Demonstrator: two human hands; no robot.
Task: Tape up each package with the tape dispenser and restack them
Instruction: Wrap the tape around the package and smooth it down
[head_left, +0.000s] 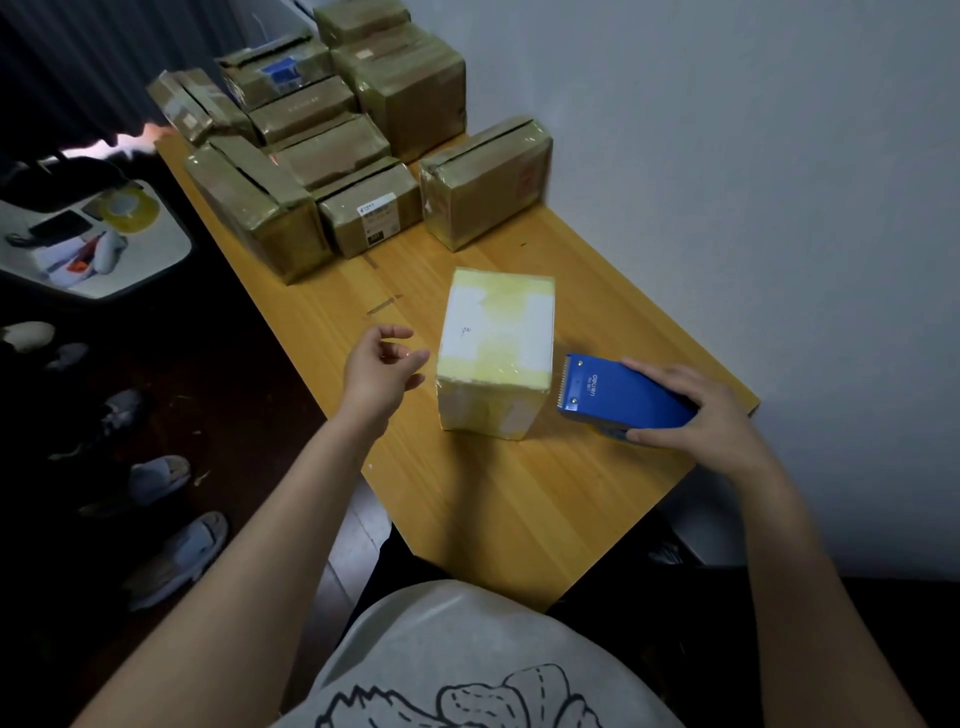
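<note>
Pale wooden worktop (519, 493), long and narrow, set against a plain grey-white wall (727, 156); dark floor (234, 364) to its left.

1. White cardboard package (493, 353), box-shaped, banded in yellowish clear tape. Location: middle of the worktop, standing alone, well apart from the other stock. Tape crosses the top face and runs down the near side. Judged light and stiff-walled. The film likely leaves its faces slick, so hold is best taken across two opposite sides with flat palms, not by pinching an edge. Corners would probably dent under a hard squeeze.

2. Blue tape dispenser (618, 400), flat-bodied, with a toothed cutting edge. Location: just right of the white cardboard package, teeth pointing toward it. Whether it rests on the worktop or hangs just above cannot be told. Rigid; best handled by the rear body, away from the teeth.

3. Right hand (696, 415): wrapped round the rear of the blue tape dispenser, fingers over the top, thumb along the near side.

4. Left hand (379, 374): just left of the package, not touching it, fingers loosely curled, holding nothing.

5. Brown cardboard packages (322, 156), taped, stacked and clustered at the far end. One lone brown package (485, 182) sits nearer the wall, beside the cluster.

6. Sundry: pale slippers (176, 556) on the floor; yellowish tape roll (132, 208) on a separate pale surface at the left.
</note>
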